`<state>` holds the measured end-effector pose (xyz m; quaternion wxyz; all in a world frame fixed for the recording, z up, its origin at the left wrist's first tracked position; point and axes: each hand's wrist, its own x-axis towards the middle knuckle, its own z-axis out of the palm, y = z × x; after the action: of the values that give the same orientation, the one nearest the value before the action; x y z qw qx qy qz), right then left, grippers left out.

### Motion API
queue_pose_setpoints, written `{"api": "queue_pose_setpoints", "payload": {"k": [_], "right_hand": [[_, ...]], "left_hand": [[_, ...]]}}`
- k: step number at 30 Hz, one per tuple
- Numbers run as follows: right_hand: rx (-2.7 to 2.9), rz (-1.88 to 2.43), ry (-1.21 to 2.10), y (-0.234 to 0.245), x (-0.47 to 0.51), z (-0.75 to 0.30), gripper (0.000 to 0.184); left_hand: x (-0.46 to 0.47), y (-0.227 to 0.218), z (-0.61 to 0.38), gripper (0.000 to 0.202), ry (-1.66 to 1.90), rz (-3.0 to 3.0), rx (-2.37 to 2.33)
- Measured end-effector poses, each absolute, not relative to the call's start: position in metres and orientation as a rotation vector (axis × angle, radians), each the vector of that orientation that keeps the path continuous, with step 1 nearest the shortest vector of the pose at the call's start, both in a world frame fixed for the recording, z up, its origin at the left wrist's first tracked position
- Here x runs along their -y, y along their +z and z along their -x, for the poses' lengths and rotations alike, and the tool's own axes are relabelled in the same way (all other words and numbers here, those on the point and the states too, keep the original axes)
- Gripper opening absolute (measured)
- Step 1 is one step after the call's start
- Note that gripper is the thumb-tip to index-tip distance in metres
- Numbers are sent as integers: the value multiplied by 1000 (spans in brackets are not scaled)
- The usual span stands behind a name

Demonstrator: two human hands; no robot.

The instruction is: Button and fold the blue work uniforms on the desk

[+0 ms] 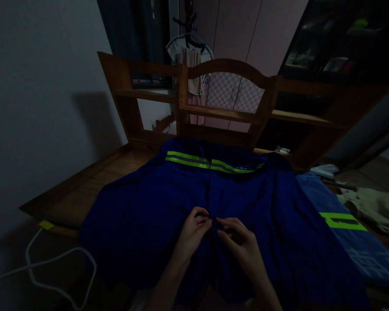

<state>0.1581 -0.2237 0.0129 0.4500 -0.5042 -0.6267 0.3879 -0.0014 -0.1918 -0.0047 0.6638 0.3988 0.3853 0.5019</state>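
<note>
Yellow-green-banded blue cloth jacket (168, 198) lies spread on brown wooden boards (116, 167), presumably to expose its front placket (213, 198), where left hand (193, 231) and right hand (242, 242) bend fingers inward, grip indeterminable.

Dim light. Dark blue jacket (168, 190) lies spread, front up, yellow-green bands (184, 159) across its chest. Left hand (192, 231) and right hand (242, 239) are at the front placket (213, 199), fingers bent, tips near each other; too dark to tell whether either pinches cloth. Lighter blue garment (340, 241) lies at right; shelved wooden headboard (220, 113) stands beyond.
</note>
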Motion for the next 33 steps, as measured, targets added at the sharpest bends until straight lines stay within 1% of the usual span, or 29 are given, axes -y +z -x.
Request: {"api": "queue_pose_setpoints", "payload": {"k": [5, 8, 13, 26, 31, 33], "right_hand": [[1485, 1228, 1050, 15, 223, -158, 24], [1476, 1214, 1025, 14, 224, -157, 19], [1521, 1182, 976, 10, 223, -157, 11], [1555, 1236, 905, 7, 224, -157, 14], [1540, 1314, 934, 6, 224, -156, 19], [1588, 1362, 868, 4, 225, -155, 19]], "left_hand": [[193, -1, 2, 26, 1149, -906, -888], [194, 1, 3, 25, 1129, -916, -920], [195, 5, 3, 30, 1120, -925, -965], [197, -3, -1, 30, 1172, -1052, -1050], [204, -5, -8, 24, 1261, -1124, -1118], [208, -5, -12, 21, 1298, -1165, -1177]]}}
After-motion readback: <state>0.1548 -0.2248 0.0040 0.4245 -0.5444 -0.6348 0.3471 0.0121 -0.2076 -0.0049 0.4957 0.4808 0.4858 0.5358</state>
